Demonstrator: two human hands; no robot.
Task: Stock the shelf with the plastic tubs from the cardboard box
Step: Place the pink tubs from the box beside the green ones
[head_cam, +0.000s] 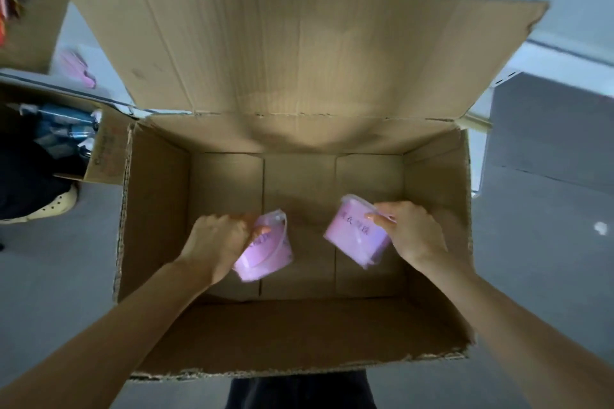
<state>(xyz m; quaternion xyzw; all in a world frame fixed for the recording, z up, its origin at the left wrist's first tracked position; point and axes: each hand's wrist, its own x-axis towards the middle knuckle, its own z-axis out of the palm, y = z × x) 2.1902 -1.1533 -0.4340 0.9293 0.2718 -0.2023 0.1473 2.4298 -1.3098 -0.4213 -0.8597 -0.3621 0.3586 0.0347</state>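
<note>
A large open cardboard box (159, 196) stands on the floor below me, its far flap raised. Both my arms reach inside it. My left hand (216, 239) grips a pink plastic tub (269, 256) by its top edge, the tub tilted. My right hand (412, 232) grips a second pink tub (352, 236) with purple lettering, fingers over its clear lid. Both tubs are above the box's bare bottom. No other tubs show in the box.
A smaller open carton (106, 156) with blue packets stands at the left, beside a person's light shoe (53, 206). Pink items (79, 70) lie on a white shelf at the upper left. A white shelf edge (481, 116) runs at the right. Grey floor surrounds the box.
</note>
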